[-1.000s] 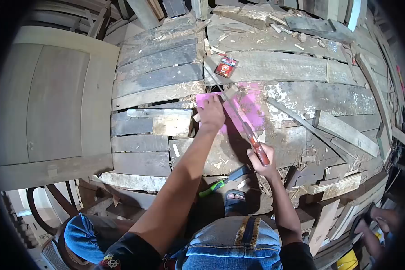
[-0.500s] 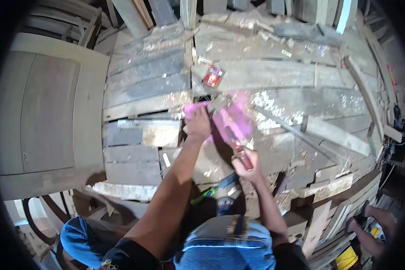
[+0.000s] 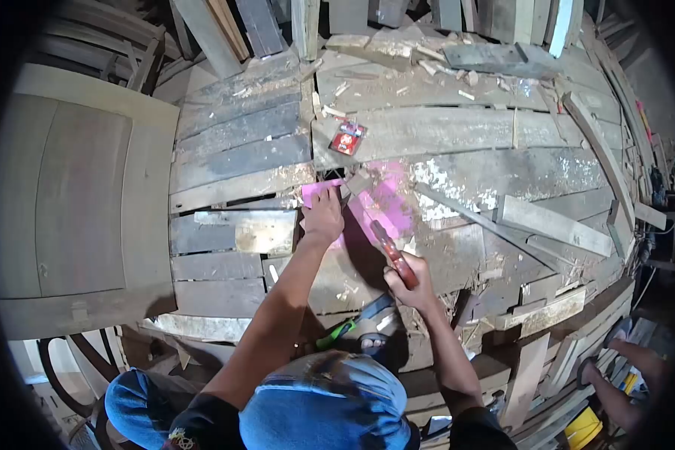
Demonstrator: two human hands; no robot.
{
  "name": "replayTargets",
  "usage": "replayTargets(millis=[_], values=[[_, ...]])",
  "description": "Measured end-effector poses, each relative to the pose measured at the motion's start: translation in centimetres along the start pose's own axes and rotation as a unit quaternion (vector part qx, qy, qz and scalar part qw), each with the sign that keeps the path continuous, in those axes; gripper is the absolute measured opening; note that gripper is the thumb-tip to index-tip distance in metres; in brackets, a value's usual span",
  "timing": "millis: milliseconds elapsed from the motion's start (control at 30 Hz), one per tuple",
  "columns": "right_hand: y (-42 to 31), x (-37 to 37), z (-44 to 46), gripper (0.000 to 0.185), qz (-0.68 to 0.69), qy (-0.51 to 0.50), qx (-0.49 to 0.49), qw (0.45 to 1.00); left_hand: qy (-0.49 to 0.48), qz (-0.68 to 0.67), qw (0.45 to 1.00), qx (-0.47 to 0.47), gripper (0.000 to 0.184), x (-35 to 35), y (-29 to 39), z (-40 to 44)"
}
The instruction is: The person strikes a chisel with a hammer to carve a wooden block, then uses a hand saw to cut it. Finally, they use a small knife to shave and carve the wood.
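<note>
My left hand [image 3: 324, 215] is closed over a pink-tinted piece of wood [image 3: 319, 187], its fingertips on the top and its thumb hidden. My right hand [image 3: 412, 279] grips a tool with a reddish-brown handle [image 3: 394, 253]. The tool's dark front end points up and left toward the wood; I cannot make out its exact kind. A small greyish block [image 3: 358, 181] lies just right of my left fingertips. Pink colour also covers part of the worn board [image 3: 391, 202] between the hands, and a dark shadow falls beside it.
A red pack [image 3: 347, 139] lies on the plank surface [image 3: 442, 124] above the hands. Loose strips [image 3: 555, 225] and wood chips are scattered to the right. A panelled door [image 3: 82, 195] stands at left. A green-handled tool [image 3: 336, 334] is near my foot. Another person's legs [image 3: 615, 390] show lower right.
The view has shifted slightly and grown sharper. Both hands stay in nearly the same place on the planks, with the red-handled tool still in my right hand.
</note>
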State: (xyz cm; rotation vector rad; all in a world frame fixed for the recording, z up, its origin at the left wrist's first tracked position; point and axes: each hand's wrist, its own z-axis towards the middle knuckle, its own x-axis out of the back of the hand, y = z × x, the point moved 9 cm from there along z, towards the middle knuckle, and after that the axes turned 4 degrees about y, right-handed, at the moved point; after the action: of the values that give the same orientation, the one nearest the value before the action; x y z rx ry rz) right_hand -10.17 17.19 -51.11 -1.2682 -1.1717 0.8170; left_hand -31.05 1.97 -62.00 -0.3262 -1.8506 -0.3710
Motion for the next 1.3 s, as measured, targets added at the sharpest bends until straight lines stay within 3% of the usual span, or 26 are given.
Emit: replayTargets(millis=[67, 133, 200, 267, 367, 400, 467, 600, 700, 767, 833, 967, 1033, 1100, 1167, 1233, 1300], values=[[-2.3, 1.6, -2.8, 0.014, -0.041, 0.004, 0.004, 0.999, 0.011, -0.041, 0.999, -0.007, 0.063, 0.8, 0.1, 0.5], [-2.8, 4.2, -7.4, 0.016, -0.05, -0.001, -0.055, 0.997, -0.002, -0.069, 0.997, -0.041, 0.058, 0.3, -0.2, 0.6], [-3.2, 4.6, -8.8, 0.019, -0.07, -0.025, -0.078, 0.994, 0.012, -0.008, 1.0, -0.024, 0.06, 0.4, 0.6, -0.4], [-2.2, 3.5, -7.7, 0.013, -0.056, -0.006, -0.05, 0.997, 0.072, 0.001, 0.997, -0.041, 0.057, 1.2, 1.2, -1.0], [-0.7, -0.7, -0.3, 0.018, 0.025, 0.017, 0.017, 0.999, 0.077, -0.006, 0.996, -0.045, 0.06, 1.8, 1.5, -1.4], [-1.3, -1.0, 0.6, 0.017, 0.021, 0.011, 0.02, 1.0, 0.008, -0.025, 1.0, -0.017, 0.065, 1.1, 0.3, -0.4], [-3.0, -1.4, 1.1, 0.017, 0.013, -0.002, 0.021, 1.0, 0.0, -0.021, 1.0, -0.014, 0.065, 1.1, 0.0, -0.7], [-1.9, 3.6, -9.8, 0.015, -0.083, 0.004, -0.084, 0.993, 0.008, -0.014, 0.999, -0.032, 0.064, 0.9, 0.6, -1.1], [-1.7, 3.1, -9.2, 0.014, -0.057, 0.018, -0.059, 0.996, 0.02, 0.011, 0.999, -0.039, 0.067, 0.9, 0.9, -1.3], [-0.8, -0.7, -2.3, 0.015, 0.013, 0.033, -0.033, 0.999, 0.037, 0.018, 0.998, -0.05, 0.068, 1.3, 1.6, -1.7], [-0.1, -3.4, 1.6, 0.017, 0.066, 0.061, -0.018, 0.996, -0.025, -0.046, 0.998, -0.029, 0.067, 1.3, -0.6, -0.2], [-1.0, 0.6, -6.3, 0.013, -0.032, 0.032, -0.036, 0.998, 0.05, -0.028, 0.997, -0.049, 0.066, 0.1, -1.0, 1.6], [-1.1, 2.9, -11.4, 0.012, -0.074, -0.003, -0.1, 0.992, 0.034, -0.021, 0.998, -0.04, 0.065, -1.2, -0.9, -0.5], [-0.3, 2.6, -9.7, 0.012, -0.062, 0.023, -0.087, 0.994, 0.026, 0.006, 0.999, -0.027, 0.063, 0.2, -0.1, -0.3], [2.1, 1.8, -8.8, 0.012, -0.085, 0.048, -0.063, 0.993, -0.021, -0.073, 0.997, 0.027, 0.049, 1.3, -1.1, 0.5], [1.4, 2.3, -6.8, 0.013, -0.036, 0.062, -0.104, 0.992, 0.02, -0.128, 0.991, 0.035, 0.042, 1.3, -1.7, 0.8], [0.1, 2.3, -6.7, 0.014, -0.039, 0.001, -0.088, 0.995, -0.043, -0.159, 0.986, 0.027, 0.041, -0.3, -2.4, 1.4]])
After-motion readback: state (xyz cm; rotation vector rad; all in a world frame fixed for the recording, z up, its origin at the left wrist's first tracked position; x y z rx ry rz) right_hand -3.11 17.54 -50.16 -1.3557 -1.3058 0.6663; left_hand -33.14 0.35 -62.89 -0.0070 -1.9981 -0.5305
